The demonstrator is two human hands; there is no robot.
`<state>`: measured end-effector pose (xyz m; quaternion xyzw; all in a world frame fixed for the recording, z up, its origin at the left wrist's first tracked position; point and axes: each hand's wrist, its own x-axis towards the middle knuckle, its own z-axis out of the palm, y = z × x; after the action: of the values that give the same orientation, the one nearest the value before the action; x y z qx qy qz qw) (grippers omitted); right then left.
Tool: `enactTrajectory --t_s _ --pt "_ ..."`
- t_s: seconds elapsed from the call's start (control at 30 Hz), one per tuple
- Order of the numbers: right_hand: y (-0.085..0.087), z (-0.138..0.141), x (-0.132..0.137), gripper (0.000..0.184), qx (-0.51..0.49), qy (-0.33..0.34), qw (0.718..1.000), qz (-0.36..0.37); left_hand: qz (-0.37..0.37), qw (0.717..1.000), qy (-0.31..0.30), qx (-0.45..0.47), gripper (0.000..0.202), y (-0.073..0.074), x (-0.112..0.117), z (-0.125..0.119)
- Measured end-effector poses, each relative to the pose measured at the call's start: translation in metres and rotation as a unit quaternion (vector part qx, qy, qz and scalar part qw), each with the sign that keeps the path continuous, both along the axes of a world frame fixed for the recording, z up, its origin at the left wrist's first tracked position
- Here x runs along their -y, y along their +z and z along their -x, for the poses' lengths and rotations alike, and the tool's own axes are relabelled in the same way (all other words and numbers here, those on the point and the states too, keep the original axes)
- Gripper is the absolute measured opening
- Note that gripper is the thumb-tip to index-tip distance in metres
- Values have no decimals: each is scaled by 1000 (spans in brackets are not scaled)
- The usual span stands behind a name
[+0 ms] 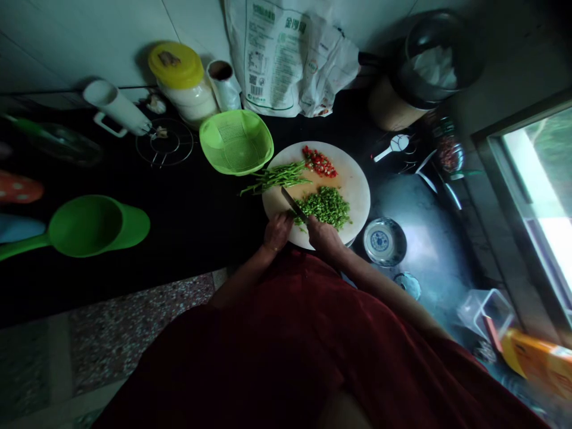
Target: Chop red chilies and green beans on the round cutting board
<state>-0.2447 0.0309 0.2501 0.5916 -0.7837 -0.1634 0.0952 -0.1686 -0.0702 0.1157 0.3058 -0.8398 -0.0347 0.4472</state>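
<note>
On a round white cutting board [358, 179] lie chopped green pieces [328, 205], a small heap of chopped red chili [319, 163] and a bundle of long green stalks [283, 175] reaching past the left edge. My right hand [325, 237] grips a knife [292, 202] by its handle, the blade slanting up and left over the board. My left hand [277, 231] is closed at the board's near left edge, beside the blade. Green bits show at its fingertips, where it seems to hold a few stalks; the fingers partly hide them.
A green basket [236, 143] stands behind the board's left side, a green scoop [96, 226] farther left. At the back are a yellow-lidded jar [183, 80] and a white printed bag [286, 59]. Rightward sit a patterned bowl [385, 241] and a white spoon [393, 146].
</note>
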Motion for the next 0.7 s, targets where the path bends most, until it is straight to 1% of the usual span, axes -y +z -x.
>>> enactTrajectory --t_s 0.1,0.17,0.3,0.37,0.5,0.6,0.7 --pt "0 2 7 25 4 -2 1000 -17 5 1000 -3 -18 27 -2 -1 2" --pt "-4 2 13 25 5 -4 1000 -27 10 1000 -9 -25 27 -3 -1 3" --pt "-15 3 21 30 -9 -18 1000 -4 -3 1000 -19 -7 30 0 0 1" --pt "-17 4 20 28 -10 -15 1000 6 -21 1000 -12 1 32 2 0 1" --pt "-8 1 3 27 -7 1 1000 8 -23 1000 -3 13 28 6 -1 0" --pt "-2 -5 -10 28 -2 8 1000 -8 -22 1000 2 20 27 9 -2 -1" --pt "1 -6 -12 30 -1 2 1000 -18 -32 999 -2 25 27 9 -3 -1"
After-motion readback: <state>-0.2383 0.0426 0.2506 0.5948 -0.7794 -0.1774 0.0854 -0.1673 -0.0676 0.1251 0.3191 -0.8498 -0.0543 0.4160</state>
